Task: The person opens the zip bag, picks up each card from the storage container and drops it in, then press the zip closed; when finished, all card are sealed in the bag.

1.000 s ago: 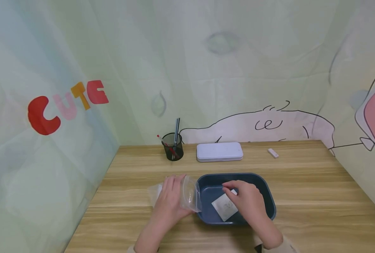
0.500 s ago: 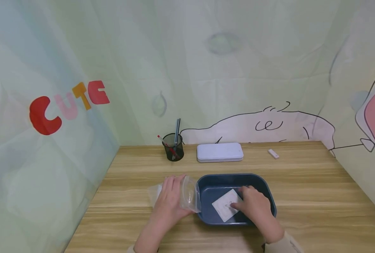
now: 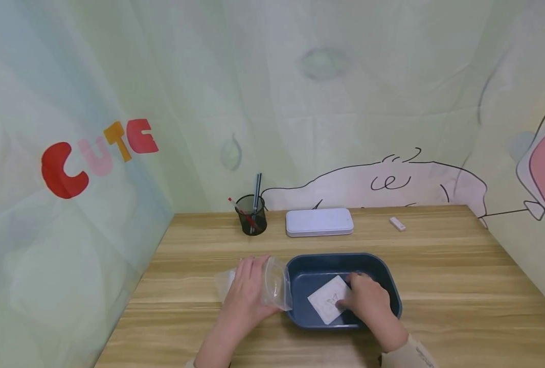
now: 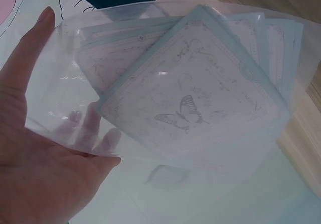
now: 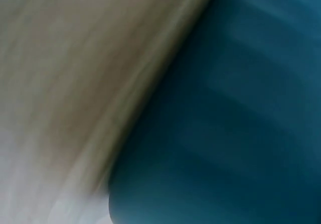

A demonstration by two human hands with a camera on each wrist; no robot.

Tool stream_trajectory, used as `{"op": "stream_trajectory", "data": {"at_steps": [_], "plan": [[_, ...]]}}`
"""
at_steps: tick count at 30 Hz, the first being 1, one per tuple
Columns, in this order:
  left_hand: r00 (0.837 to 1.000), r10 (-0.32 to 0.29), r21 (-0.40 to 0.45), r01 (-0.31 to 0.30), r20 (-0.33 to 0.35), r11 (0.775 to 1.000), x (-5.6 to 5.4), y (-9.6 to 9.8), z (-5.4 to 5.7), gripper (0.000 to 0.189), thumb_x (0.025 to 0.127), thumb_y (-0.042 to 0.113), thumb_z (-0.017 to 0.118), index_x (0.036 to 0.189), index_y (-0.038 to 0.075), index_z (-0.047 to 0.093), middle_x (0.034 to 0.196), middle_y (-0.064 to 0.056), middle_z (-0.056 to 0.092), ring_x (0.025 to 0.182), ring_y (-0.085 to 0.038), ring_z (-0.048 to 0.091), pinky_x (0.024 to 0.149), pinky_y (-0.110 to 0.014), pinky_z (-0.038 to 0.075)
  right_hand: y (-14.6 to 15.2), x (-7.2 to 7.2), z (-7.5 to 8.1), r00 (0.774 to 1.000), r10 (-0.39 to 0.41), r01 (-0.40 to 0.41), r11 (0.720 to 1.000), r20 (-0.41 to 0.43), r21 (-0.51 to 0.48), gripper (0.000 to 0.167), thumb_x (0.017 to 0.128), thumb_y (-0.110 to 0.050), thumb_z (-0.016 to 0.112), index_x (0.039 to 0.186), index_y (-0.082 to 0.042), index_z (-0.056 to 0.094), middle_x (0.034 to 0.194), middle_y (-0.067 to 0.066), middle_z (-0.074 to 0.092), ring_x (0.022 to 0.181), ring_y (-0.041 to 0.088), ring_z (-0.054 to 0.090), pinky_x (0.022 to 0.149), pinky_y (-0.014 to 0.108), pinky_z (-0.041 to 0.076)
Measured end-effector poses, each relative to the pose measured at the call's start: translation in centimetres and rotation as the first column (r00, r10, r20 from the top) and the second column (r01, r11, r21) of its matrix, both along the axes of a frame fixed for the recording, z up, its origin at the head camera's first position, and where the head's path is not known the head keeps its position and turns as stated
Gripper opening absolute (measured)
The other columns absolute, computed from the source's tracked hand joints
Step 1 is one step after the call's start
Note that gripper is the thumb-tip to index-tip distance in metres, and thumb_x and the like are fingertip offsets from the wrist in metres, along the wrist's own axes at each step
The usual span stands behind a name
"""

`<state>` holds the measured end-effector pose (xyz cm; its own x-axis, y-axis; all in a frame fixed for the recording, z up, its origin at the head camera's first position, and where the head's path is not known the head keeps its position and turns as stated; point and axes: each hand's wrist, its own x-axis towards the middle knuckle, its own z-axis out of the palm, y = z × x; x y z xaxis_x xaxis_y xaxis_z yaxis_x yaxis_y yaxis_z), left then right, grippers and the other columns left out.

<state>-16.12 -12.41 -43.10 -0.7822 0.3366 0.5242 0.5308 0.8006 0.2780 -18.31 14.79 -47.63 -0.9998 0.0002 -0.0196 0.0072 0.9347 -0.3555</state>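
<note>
My left hand (image 3: 247, 294) holds a clear plastic zip bag (image 3: 277, 283) by its open end, on the tray's left side. In the left wrist view, several square paper cards (image 4: 193, 88) with butterfly print and pale blue edges lie inside the bag (image 4: 55, 83), and my left hand (image 4: 45, 153) has its thumb and fingers spread around it. Inside the dark blue tray (image 3: 302, 271) lies one white square card (image 3: 325, 301) with a butterfly on it. My right hand (image 3: 371, 301) reaches into the tray and pinches that card's right corner between thumb and fingers.
Behind the tray, a black mesh pen cup (image 3: 252, 220) with pens, a white tin case (image 3: 319, 223) and a small white eraser (image 3: 397, 224) stand on the wooden table (image 3: 447, 276). The right wrist view is blurred, with the tray's wall (image 5: 225, 113) filling much of it.
My right hand has come down and to the right, from above the card to its right corner, its thumb now on the card. The left hand and bag stay in place.
</note>
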Motion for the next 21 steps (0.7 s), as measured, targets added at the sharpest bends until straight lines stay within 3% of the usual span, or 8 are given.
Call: {"op": "stream_trajectory", "data": {"at_steps": [12, 17, 21], "plan": [[1.000, 0.008, -0.006, -0.008, -0.006, 1.000, 0.0, 0.0, -0.1, 0.109, 0.042, 0.036, 0.095, 0.132, 0.000, 0.045, 0.114, -0.013, 0.050, 0.107, -0.028, 0.045, 0.096, -0.039, 0.044, 0.0, 0.1, 0.1, 1.000, -0.005, 0.003, 0.997, -0.022, -0.080, 0.055, 0.059, -0.029, 0.092, 0.096, -0.009, 0.056, 0.081, 0.006, 0.053, 0.066, 0.023, 0.050, 0.051, 0.036, 0.043], [1.000, 0.016, -0.004, -0.016, 0.004, 1.000, 0.1, 0.1, 0.0, 0.109, 0.042, 0.035, 0.095, 0.132, 0.000, 0.044, 0.115, -0.012, 0.049, 0.109, -0.028, 0.045, 0.096, -0.039, 0.044, 0.1, 0.3, 1.0, 0.998, 0.005, -0.015, 0.987, -0.064, -0.158, 0.041, 0.069, -0.022, 0.087, 0.095, -0.011, 0.058, 0.072, 0.000, 0.053, 0.061, 0.018, 0.048, 0.047, 0.030, 0.038], [1.000, 0.017, -0.003, -0.017, 0.013, 1.000, 0.1, 0.1, 0.1, 0.109, 0.043, 0.035, 0.095, 0.132, 0.000, 0.045, 0.115, -0.012, 0.049, 0.109, -0.028, 0.045, 0.096, -0.038, 0.044, 0.2, 0.5, 1.9, 0.991, 0.014, -0.040, 0.981, -0.131, -0.192, 0.026, 0.075, -0.020, 0.082, 0.093, -0.015, 0.064, 0.074, -0.002, 0.061, 0.058, 0.015, 0.050, 0.045, 0.029, 0.038]]}}
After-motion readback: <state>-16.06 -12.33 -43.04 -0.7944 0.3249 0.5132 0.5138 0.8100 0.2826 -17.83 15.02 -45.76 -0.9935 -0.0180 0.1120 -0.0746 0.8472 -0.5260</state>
